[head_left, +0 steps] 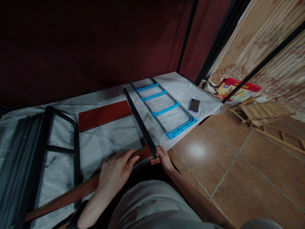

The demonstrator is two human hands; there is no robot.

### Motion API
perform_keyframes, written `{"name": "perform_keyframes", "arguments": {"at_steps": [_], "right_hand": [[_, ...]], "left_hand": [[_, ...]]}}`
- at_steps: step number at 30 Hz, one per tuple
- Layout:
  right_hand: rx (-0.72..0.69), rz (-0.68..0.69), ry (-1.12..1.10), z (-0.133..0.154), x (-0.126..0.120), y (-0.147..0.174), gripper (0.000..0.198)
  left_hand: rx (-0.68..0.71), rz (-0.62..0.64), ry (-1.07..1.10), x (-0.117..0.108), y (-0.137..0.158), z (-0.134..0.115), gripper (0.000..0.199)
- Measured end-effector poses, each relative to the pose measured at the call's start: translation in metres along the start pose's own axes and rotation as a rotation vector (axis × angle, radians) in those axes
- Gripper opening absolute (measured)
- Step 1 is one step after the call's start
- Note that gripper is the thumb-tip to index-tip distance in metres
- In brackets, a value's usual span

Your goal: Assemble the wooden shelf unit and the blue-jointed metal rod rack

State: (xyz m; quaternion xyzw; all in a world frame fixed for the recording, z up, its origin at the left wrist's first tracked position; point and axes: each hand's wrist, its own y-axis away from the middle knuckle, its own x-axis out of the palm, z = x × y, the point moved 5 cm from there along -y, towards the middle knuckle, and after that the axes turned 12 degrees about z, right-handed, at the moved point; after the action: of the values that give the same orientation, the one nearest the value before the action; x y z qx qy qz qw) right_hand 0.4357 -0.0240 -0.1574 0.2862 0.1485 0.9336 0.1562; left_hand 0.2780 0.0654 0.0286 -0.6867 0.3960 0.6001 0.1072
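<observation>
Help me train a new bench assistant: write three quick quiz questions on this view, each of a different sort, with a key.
1. Multiple choice. Which thing does the left hand lie over?
A) The flat red-brown panel
B) The long red-brown board
C) The black tubular frame

2. True or false? In the picture, the smartphone lies on the pale cloth, to the right of the blue-and-grey frame.

3. Fill in the word: the right hand holds the black bar at its ____ end (near or far, as the wearer sees it).

Key: 1. B; 2. True; 3. near.
</observation>
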Motion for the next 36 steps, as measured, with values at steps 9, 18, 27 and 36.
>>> {"name": "perform_keyframes", "arguments": {"at_steps": [9,18,27,36], "right_hand": [[0.026,-0.02,0.03,-0.0023,0.0015,-0.002,0.051],[0.012,0.014,0.03,-0.0025,0.0022,-0.0041,0.057],[0.02,0.04,0.019,-0.0027,0.0017,-0.0056,0.054],[-0.011,0.08,-0.027,-0.0027,0.0007,-0.0038,0.052]], "left_hand": [[0.021,0.004,-0.014,0.0006,-0.0002,-0.0009,0.036],[0.014,0.005,-0.034,0.0004,-0.0014,0.0002,0.035],[-0.002,0.03,-0.013,-0.0022,-0.0021,-0.0013,0.031],[0.009,0.0,-0.018,-0.0002,-0.0014,0.0011,0.033]]}}
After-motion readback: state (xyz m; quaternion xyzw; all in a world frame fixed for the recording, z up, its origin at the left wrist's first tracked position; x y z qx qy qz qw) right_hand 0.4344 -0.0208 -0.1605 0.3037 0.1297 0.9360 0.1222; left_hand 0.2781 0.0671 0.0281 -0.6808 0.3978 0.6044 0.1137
